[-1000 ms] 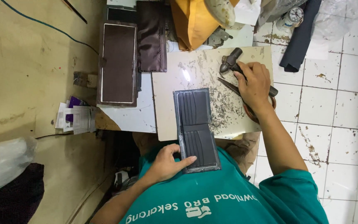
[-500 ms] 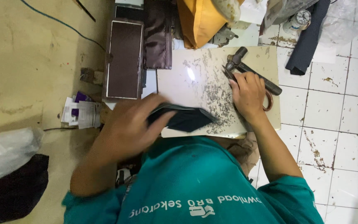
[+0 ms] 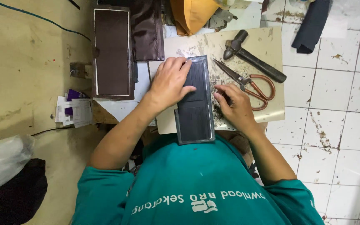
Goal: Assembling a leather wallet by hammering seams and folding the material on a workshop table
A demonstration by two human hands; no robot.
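Flipped back open since half a second ago, the dark leather wallet [image 3: 196,104] lies flat on the pale, scuffed cutting board [image 3: 267,46], its long axis running from the person's chest toward the top of the board. Stitched card slots rib its matte surface. Left hand [image 3: 169,83] presses spread on its upper half; right hand [image 3: 234,104] rests loosely curled beside its right edge, near copper-handled scissors [image 3: 251,83] and a black-handled hammer [image 3: 251,58].
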